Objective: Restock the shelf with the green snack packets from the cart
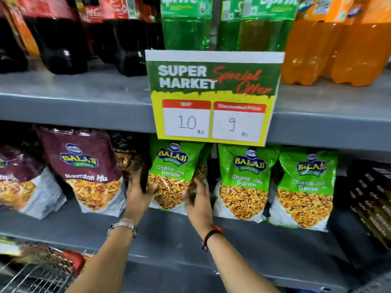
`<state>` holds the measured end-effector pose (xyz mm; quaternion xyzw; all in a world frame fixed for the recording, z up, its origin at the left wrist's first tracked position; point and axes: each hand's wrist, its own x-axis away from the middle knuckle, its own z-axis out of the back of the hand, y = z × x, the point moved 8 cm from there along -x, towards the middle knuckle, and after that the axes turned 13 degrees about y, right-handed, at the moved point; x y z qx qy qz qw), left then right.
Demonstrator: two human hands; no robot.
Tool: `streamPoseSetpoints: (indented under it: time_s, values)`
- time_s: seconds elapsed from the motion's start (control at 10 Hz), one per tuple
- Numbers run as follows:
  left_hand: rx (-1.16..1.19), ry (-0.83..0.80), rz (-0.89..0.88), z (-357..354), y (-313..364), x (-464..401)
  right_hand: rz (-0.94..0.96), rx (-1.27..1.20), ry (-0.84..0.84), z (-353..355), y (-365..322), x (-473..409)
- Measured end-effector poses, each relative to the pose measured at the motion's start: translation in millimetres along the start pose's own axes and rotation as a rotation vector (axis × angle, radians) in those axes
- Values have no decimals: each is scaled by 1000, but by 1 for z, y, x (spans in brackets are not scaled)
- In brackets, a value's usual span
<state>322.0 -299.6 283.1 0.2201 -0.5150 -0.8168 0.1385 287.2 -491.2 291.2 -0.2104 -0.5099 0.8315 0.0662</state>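
A green snack packet [173,166] stands upright on the grey shelf [254,246], just under the price sign. My left hand [138,193] grips its lower left edge and my right hand [198,199] presses its lower right corner. Two more green packets [246,178] [306,187] stand in a row to the right. Another packet is partly hidden behind the held one. The wire cart [36,271] shows at the bottom left corner, its contents blurred.
Maroon snack packets [84,166] stand to the left on the same shelf, dark boxes [370,199] to the right. A yellow and green special offer sign [213,98] hangs from the upper shelf, which carries cola, green and orange soda bottles.
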Motion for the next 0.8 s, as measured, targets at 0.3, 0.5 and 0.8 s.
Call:
streamPoseSetpoints:
  time_s: [0.3,0.5,0.8]
  values:
    - [133,-125,17,-23,-1,5,-104,45,4,-21,8,-5]
    - [120,-156,-20,-39,30,28,-93,88,93,19,12,-8]
    - [18,-47,-149,-32,41,36,19,195,172,36,-11,0]
